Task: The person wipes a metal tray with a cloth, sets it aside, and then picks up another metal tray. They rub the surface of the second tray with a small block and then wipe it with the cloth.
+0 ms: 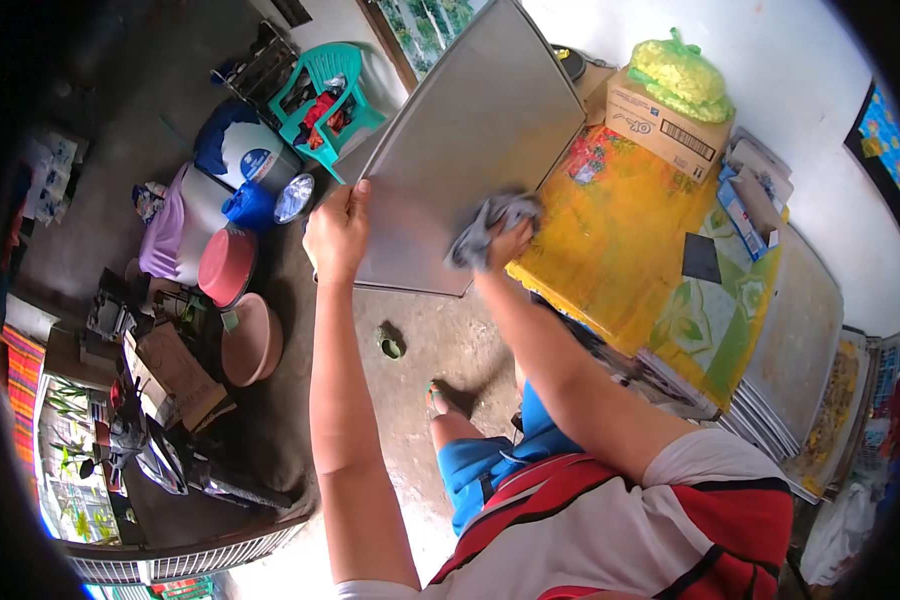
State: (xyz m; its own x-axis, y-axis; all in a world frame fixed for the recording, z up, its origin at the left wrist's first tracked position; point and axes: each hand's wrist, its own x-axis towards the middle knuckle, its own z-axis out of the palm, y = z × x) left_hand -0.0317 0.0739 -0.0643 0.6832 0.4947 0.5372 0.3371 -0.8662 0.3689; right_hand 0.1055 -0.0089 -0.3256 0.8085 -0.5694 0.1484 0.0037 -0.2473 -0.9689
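Observation:
A large grey metal tray is held up and tilted in front of me. My left hand grips its left edge, with the thumb on the near face. Against the lower right part of that face, my right hand presses a grey cloth, which is blurred by motion. The cloth hides most of the fingers of that hand.
To the right is a table with a yellow cover, bearing a cardboard box. Flat trays lean beyond it. Basins, a green chair and a motorcycle stand left. A slipper lies on the floor.

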